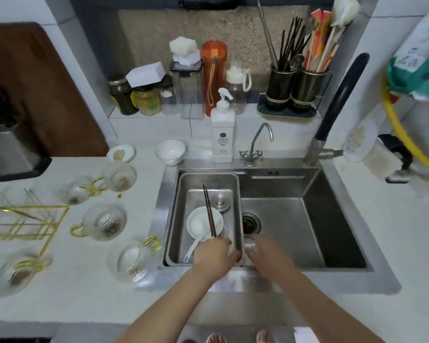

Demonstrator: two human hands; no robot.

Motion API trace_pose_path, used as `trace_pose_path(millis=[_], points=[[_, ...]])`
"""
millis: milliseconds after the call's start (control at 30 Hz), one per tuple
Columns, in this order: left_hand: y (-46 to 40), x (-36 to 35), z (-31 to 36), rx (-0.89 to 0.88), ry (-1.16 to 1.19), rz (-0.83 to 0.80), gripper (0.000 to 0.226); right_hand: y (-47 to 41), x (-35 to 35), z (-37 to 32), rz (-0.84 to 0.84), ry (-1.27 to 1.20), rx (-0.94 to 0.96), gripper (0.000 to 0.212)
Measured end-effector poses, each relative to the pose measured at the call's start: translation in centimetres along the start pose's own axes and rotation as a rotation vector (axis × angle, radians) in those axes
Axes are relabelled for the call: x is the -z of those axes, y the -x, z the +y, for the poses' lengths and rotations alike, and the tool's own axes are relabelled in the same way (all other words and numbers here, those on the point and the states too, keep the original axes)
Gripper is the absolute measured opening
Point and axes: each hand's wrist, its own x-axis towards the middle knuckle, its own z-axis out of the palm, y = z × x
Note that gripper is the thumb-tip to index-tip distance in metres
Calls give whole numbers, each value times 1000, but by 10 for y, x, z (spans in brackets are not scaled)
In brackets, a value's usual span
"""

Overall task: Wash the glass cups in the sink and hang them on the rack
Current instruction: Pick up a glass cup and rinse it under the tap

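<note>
Glass cups [104,222] with gold handles stand upright, mouths up, on the white counter [89,288] left of the sink [337,219], beside the gold rack [25,224]. The left hand [214,253] grips the near rim of the steel basin [183,194]; the right hand [268,256], fingers loosely spread and blurred, holds nothing I can make out.

Both hands, left [214,254] & right [268,256], at sink [332,219] front edge; glass cups [102,222] w/ gold rack [22,224] on counter.
</note>
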Motion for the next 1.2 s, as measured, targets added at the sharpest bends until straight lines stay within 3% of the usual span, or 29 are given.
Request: trace_pose_path(millis=[367, 733, 1033, 1200], points=[[29, -1, -17, 312, 148, 227, 39, -44, 2, -28, -156, 141, 368, 38], [89, 27, -102, 537, 319, 573, 61, -66, -26, -111, -314, 125, 615, 68], [106, 32, -176, 542, 390, 431, 103, -77, -52, -179, -392, 90, 686, 62], [103, 22, -197, 600, 569, 341, 120, -87, -70, -201, -464, 104, 718, 71]])
